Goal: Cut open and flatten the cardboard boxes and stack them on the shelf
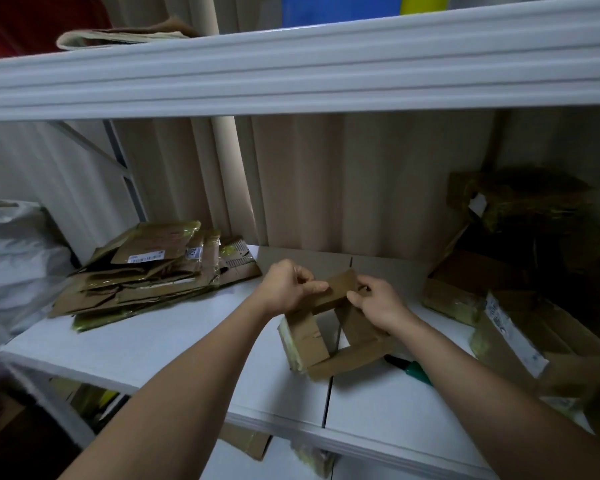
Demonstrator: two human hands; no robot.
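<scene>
Both our forearms reach forward over the white shelf. Our left hand pinches the top flap of the box with curled fingers; our right hand pinches the same flap from the other side. That opened box stands on the shelf between 2 piles: a flattened stack at left and uncut boxes at right. Just right of it lies a green-handled cutter. Pale curtains hang behind.
</scene>
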